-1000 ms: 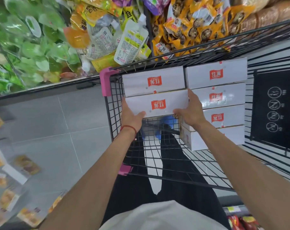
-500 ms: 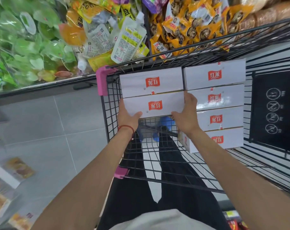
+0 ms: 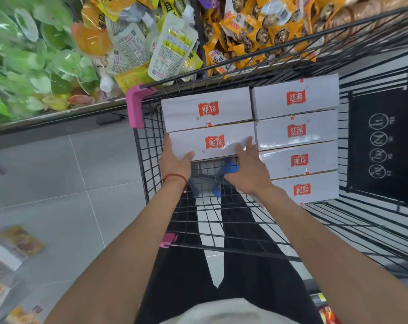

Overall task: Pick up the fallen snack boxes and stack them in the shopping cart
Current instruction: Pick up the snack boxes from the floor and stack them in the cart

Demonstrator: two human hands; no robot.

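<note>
Inside cart | box axis left-right, logo inverted | left hand grips

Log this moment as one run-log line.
step: placing | left hand: grips snack box left end | right hand: fingers flat on its top | shopping cart: box inside
</note>
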